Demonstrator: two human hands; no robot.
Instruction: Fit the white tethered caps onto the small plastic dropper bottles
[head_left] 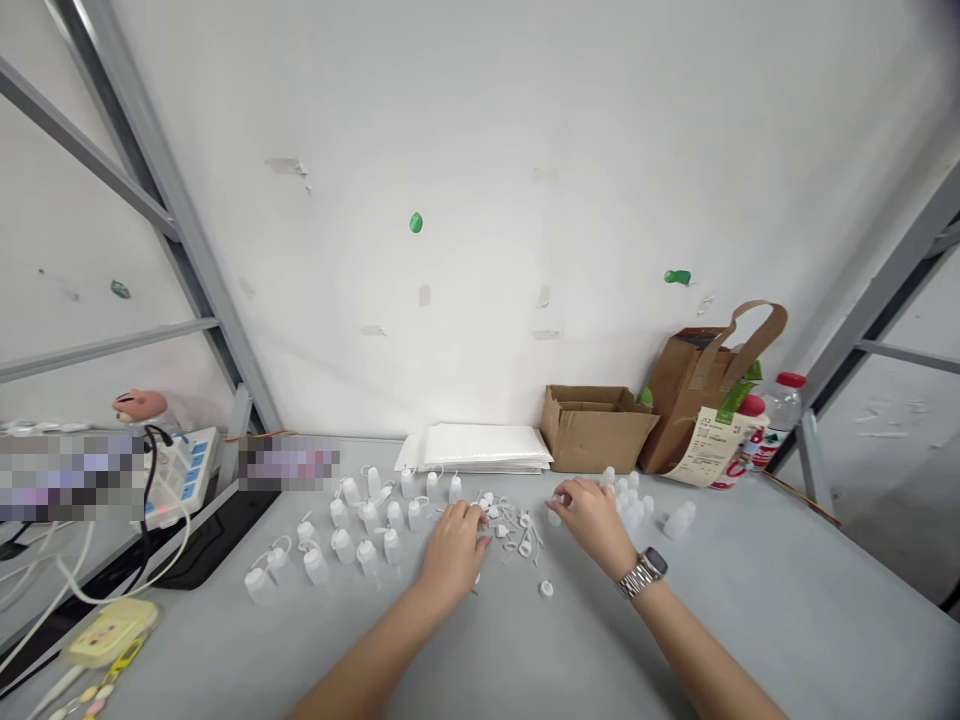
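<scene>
My left hand is at the left edge of a pile of small white caps with loop straps, its thumb and fingers curved and apart. A bit of white shows below its thumb, too small to make out. To the right of the pile, the fingertips of my right hand pinch a small translucent white bottle, partly hidden by the fingers. Several capless bottles stand behind that hand. Left of my left hand, several capped bottles stand in loose rows. One cap lies apart, nearer to me.
White padded envelopes lie against the wall, beside an open cardboard box. A brown paper bag and a red-capped drink bottle stand at back right. At left are a power strip, cables and a yellow device.
</scene>
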